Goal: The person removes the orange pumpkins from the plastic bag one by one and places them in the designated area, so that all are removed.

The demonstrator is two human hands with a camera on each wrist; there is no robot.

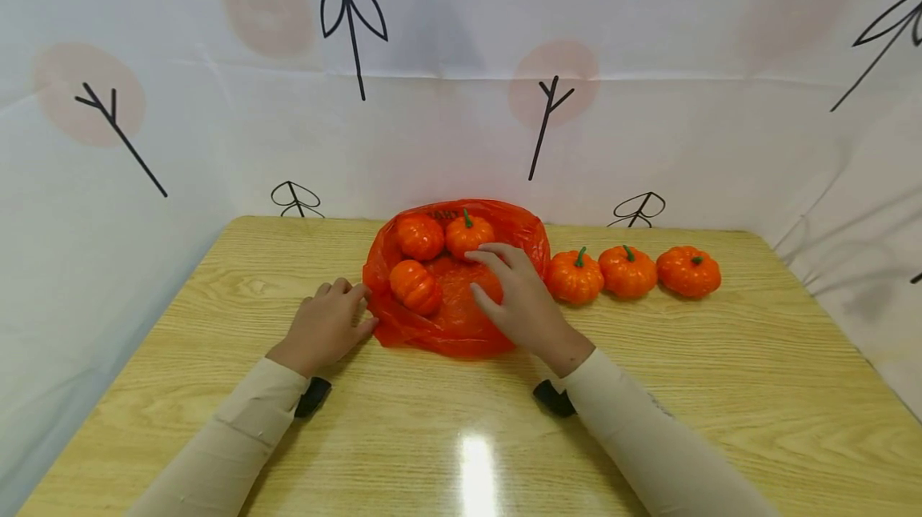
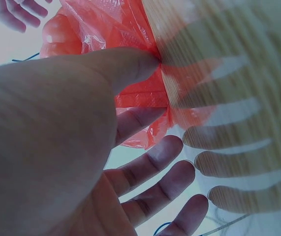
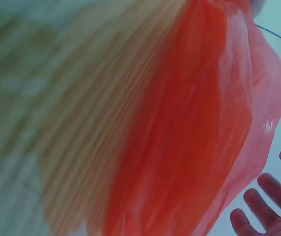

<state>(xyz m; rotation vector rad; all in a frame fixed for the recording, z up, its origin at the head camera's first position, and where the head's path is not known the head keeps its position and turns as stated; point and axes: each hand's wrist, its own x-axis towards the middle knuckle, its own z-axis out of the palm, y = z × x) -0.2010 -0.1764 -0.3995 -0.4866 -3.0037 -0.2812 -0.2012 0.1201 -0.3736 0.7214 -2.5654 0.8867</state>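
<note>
Steady the red plastic bag (image 1: 455, 338) with your left hand (image 1: 324, 325), loosely spread at its left edge, and let your right hand (image 1: 524, 301), wide with nothing visibly gripped near the bagged pumpkins (image 1: 416, 287), clear the rim beside the outer pumpkin row (image 1: 628, 271).

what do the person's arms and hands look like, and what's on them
The left hand and right hand are bare, without gloves. The left sleeve and right sleeve are long and plain cream, apart from a faint grey mark on the right one, too small to read. A small black block shows at the end of each sleeve.
</note>
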